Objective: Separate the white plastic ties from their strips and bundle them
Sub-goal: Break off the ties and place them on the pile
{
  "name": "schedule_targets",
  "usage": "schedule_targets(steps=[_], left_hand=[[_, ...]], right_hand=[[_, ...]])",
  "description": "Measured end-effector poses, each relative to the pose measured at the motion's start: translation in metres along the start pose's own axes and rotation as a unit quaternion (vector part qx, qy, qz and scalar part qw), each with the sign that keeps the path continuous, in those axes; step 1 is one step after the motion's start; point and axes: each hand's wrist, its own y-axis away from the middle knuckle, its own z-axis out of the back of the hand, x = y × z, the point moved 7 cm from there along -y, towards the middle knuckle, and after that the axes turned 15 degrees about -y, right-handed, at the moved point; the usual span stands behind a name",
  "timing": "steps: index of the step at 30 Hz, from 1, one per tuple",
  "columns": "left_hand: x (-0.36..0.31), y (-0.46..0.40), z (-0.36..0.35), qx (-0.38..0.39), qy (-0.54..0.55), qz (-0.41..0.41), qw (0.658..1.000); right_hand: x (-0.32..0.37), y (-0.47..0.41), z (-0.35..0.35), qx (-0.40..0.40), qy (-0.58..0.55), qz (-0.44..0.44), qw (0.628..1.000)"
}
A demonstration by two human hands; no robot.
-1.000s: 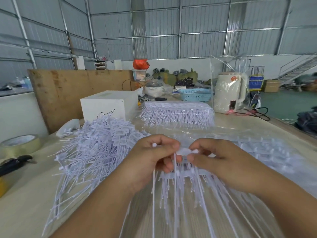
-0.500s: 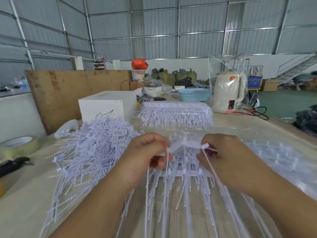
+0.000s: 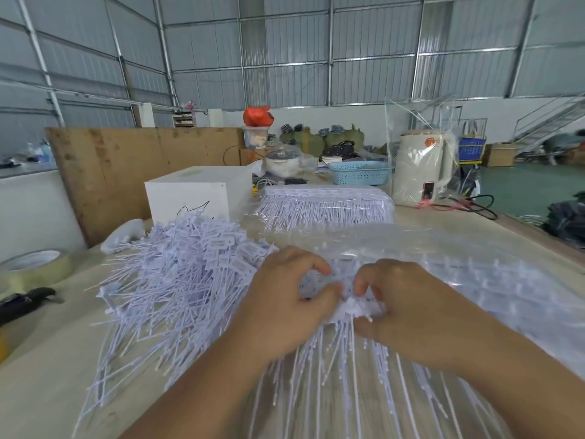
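Both hands meet over the middle of the tabletop [image 3: 47, 384], and they work on one strip of ties [image 3: 354, 307]. The left hand [image 3: 285, 308] pinches the head end of the strip with thumb and curled fingers. The right hand [image 3: 408, 312] grips the same strip just beside it, fingers curled over the top. I think they hold so close together because a short span is easier to twist and snap.

The long tails hang toward the person, so they stay out of the way of the fingers. To the left lies the pile of loose ties [image 3: 177, 280], near enough that a freed tie can drop there without a reach. Farther back, a packed block of strips [image 3: 326, 205] waits in clear plastic, and no bundle is made yet, as far as I can see.
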Motion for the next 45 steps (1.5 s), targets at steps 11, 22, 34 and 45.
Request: schedule_targets(steps=[11,22,34,45], left_hand=[[-0.016,0.019,-0.043,0.248,0.024,-0.057,0.967],[-0.02,0.013,-0.013,0.168,0.047,-0.082,0.981],[0.007,0.001,0.041,-0.141,0.09,0.01,0.986],[0.059,0.001,0.061,-0.237,0.201,0.211,0.927]], right_hand=[[-0.02,-0.003,-0.01,0.172,-0.089,-0.083,0.977],[-0.024,-0.007,-0.014,0.097,-0.101,-0.059,0.988],[-0.008,0.0,0.006,0.041,-0.129,-0.03,0.99],[-0.015,-0.006,0.005,0.008,-0.069,-0.038,0.997]])
